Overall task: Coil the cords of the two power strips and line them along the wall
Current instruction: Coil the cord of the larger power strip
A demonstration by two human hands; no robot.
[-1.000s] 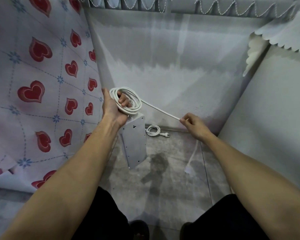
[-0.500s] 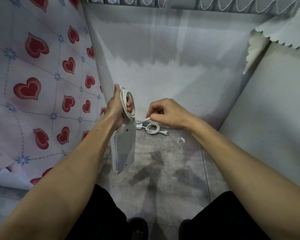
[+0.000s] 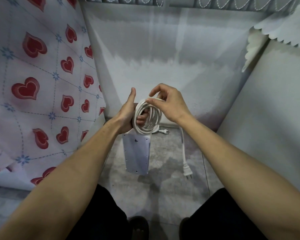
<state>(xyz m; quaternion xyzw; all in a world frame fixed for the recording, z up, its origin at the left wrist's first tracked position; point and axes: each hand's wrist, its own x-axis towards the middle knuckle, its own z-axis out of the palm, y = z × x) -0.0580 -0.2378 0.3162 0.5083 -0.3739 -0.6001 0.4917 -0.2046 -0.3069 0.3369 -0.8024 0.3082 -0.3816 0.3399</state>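
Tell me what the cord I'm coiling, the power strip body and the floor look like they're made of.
The cord looks like smooth white rubbery plastic: it bends into tight loops with a soft sheen. The power strip body seems to be rigid matte white plastic, flat with small holes. The floor looks like mottled grey tile or stone, with a straight joint line.

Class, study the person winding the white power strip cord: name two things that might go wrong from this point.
1. The uncoiled tail with the white plug hangs loose; it might swing against the grey floor.
2. The white cord coil is held only by the left hand and the right hand; with no tie visible, its loops may spring apart when set down.
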